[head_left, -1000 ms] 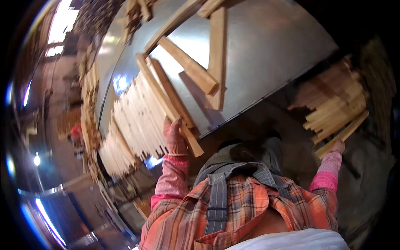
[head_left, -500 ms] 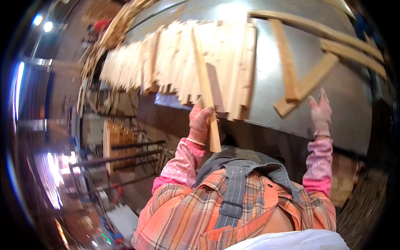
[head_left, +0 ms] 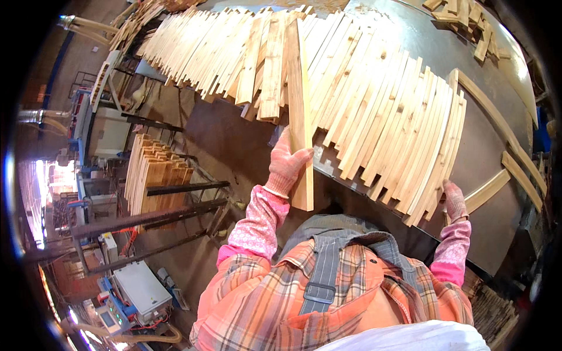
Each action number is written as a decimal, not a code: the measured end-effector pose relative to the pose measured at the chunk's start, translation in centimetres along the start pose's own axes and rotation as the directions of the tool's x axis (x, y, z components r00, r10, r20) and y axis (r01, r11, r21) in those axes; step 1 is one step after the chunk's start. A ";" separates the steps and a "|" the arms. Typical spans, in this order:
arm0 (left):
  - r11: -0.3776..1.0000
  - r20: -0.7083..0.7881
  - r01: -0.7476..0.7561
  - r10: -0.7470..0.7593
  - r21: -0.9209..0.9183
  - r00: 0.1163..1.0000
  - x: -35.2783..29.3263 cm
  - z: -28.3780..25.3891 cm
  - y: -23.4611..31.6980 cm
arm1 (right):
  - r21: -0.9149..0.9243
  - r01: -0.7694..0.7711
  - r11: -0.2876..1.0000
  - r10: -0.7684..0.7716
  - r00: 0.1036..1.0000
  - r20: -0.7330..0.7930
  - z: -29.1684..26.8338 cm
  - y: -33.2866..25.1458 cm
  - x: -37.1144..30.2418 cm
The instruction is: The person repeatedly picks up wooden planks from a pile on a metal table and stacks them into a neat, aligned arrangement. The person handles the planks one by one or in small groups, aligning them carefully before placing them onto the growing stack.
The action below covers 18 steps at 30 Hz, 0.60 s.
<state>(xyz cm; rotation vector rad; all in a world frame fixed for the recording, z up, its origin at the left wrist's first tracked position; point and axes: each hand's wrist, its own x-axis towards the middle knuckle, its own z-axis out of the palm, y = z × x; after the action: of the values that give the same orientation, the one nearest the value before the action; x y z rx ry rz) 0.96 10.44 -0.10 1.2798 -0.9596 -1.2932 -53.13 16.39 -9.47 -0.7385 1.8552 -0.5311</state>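
Note:
My gloved left hand (head_left: 285, 161) grips the near end of a long flat wooden board (head_left: 298, 105). The board slants up and away over a row of pale wooden strips (head_left: 374, 111) lying side by side on a metal-topped table (head_left: 486, 140). At the row's right end, my gloved right hand (head_left: 456, 202) is up against the near end of the outermost strips, its fingers stretched forward. Left of the held board, a few wider boards (head_left: 272, 76) lie on top of the strips.
Loose strips (head_left: 503, 126) lie along the table's right side. A heap of short offcuts (head_left: 468, 20) is at the far right. To my left stand a dark metal frame (head_left: 175, 205), stacked boards (head_left: 155, 175) and a grey box (head_left: 142, 289).
My right hand has gone from spread over bare tabletop to the row's right end. The row now reaches further right, and the loose strips there lie differently. My left hand keeps its grip.

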 end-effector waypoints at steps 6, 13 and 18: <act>0.999 -0.007 0.027 -0.027 -0.034 1.000 3.9 0.7 0.3 | 0.212 0.426 0.880 -0.446 0.893 0.056 12.4 -17.7 -7.4; 0.991 0.072 0.058 -0.067 0.125 0.995 7.1 1.1 1.2 | 0.391 0.171 0.904 -0.395 0.680 0.617 30.4 -26.2 -10.7; 0.585 0.001 -0.183 0.297 0.790 0.955 17.9 -10.8 3.0 | 0.333 0.267 0.904 -0.377 0.865 0.332 35.3 -30.7 -8.7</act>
<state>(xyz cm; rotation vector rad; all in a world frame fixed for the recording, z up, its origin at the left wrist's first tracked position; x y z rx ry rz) 13.78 -6.26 -1.25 1.7799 -1.6445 -0.5226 -10.43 -0.36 2.97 -0.8997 1.2574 -0.7818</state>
